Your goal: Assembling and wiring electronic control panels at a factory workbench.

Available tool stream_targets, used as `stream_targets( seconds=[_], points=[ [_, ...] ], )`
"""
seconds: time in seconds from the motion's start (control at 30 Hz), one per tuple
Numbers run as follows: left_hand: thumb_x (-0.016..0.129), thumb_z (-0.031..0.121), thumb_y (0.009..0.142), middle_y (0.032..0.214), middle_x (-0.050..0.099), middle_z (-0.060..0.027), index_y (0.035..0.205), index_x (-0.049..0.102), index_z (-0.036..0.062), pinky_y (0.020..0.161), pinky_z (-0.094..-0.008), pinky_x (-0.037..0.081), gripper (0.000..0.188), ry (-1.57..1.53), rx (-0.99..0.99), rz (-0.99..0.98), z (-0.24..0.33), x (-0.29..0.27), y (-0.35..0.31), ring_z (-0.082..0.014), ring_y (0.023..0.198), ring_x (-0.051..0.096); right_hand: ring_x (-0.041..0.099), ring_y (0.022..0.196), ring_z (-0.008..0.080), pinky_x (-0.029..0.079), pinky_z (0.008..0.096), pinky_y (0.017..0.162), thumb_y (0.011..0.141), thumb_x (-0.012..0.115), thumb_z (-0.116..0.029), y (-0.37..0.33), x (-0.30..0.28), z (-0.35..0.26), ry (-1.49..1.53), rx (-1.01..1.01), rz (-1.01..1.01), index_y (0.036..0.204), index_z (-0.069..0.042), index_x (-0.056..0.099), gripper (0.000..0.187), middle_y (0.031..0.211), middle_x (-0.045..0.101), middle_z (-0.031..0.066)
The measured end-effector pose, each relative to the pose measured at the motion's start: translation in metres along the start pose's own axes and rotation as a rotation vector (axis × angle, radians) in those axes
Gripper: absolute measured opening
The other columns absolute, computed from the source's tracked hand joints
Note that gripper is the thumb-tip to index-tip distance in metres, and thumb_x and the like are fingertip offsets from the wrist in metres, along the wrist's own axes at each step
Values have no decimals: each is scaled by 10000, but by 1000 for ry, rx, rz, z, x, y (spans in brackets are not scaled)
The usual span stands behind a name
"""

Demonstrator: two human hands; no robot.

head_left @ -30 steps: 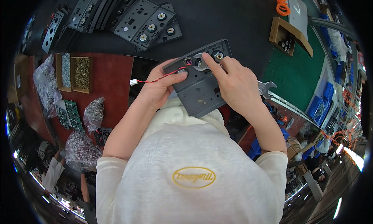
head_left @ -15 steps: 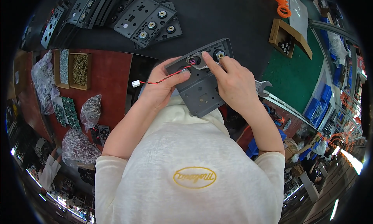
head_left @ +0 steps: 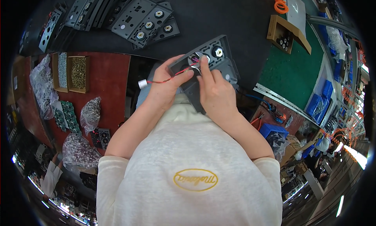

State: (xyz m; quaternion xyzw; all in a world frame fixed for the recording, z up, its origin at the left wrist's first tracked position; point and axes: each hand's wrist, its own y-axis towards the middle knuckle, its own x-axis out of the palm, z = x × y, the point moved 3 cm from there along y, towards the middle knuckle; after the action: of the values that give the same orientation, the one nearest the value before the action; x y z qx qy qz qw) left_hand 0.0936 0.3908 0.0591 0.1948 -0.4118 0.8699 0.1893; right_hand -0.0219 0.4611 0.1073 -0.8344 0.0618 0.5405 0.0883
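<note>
— What did the hands have, and where?

— One dark grey panel (head_left: 207, 69), just above centre of the frame, tilted against the edge of the black mat (head_left: 219, 18). The left hand (head_left: 166, 88) was closed on its left end, thumb across a thin red wire (head_left: 168, 79). The right hand (head_left: 213, 92) gripped the panel from below, forefinger pressed onto a round fitting (head_left: 196, 61) near the top.

— What could have gone wrong?

— My guess: the wire pinched or tugged loose under that thumb, since its white plug (head_left: 142, 83) dangled free at centre left. The panel, held only by fingers, might also have slipped.

— Counts, biggest first?

— A stack of similar panels (head_left: 133, 14) at upper left — several, overlapped, so I couldn't number them. Four clear bags of parts (head_left: 91, 114) on the red mat (head_left: 109, 81) at left, two trays of screws (head_left: 78, 72), one wooden box (head_left: 282, 34) at upper right, one orange coiled cord (head_left: 279, 1) at the top.
</note>
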Motion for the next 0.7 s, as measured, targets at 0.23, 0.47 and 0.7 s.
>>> stream_targets(
  seconds=[0.23, 0.47, 0.7],
  points=[
    [689, -12, 769, 1077, 626, -100, 1197, 518, -21, 868, -294, 480, 461, -29, -111, -27, 2, -10, -2, -174, 990, 601, 578, 734, 202, 468, 320, 587, 710, 611, -61, 6, -35, 24, -131, -209, -95, 1226, -130, 569, 522, 780, 512, 56],
    [692, 1, 767, 1059, 632, -90, 1181, 533, -13, 868, -301, 476, 444, -28, -124, -70, 5, -10, -10, -175, 993, 599, 572, 782, 205, 470, 320, 625, 703, 600, -42, 13, -35, 24, -106, -259, -31, 1217, -131, 577, 523, 853, 544, 67],
    [679, -13, 768, 1038, 632, -83, 1135, 564, 3, 872, -305, 468, 384, -16, -123, -48, -4, -13, -12, -172, 977, 592, 563, 710, 195, 467, 315, 583, 759, 612, -33, 9, -21, 19, -135, -248, 11, 1240, -186, 564, 507, 788, 514, 44]
  ],
)
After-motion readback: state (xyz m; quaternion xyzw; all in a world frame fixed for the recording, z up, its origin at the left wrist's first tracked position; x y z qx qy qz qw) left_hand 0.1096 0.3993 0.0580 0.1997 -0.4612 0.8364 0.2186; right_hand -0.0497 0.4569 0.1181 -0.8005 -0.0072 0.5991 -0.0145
